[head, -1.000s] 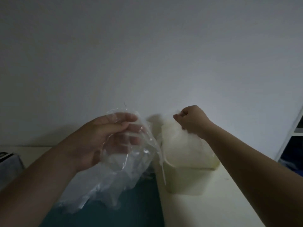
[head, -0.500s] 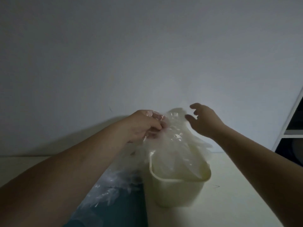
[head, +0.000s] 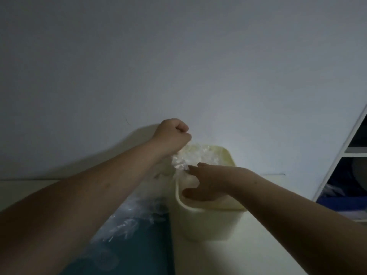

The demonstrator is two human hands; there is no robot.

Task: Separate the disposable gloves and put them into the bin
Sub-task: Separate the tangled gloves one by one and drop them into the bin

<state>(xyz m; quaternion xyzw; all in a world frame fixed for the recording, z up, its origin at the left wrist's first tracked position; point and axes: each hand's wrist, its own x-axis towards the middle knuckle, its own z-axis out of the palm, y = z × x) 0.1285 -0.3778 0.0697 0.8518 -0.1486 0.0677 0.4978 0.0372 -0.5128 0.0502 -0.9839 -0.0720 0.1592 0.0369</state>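
Observation:
A cream plastic bin point(head: 208, 225) stands on the table against the wall, with crumpled clear gloves point(head: 200, 155) inside it. My left hand point(head: 171, 135) is a fist above the bin's back left corner and grips a clear disposable glove point(head: 179, 163) that hangs down over the rim. My right hand point(head: 206, 183) reaches into the bin with fingers straight and thumb spread; its fingertips touch the hanging glove. A loose pile of clear gloves point(head: 127, 221) lies left of the bin, partly hidden under my left forearm.
The pile lies on a dark teal mat point(head: 139, 255) on the cream table point(head: 248, 255). A plain wall rises right behind the bin. A white shelf unit point(head: 355, 153) with dark items stands at the right edge.
My left hand rose from the pile to above the bin with a glove in its fist. My right hand let go of its glove, opened and dropped into the bin.

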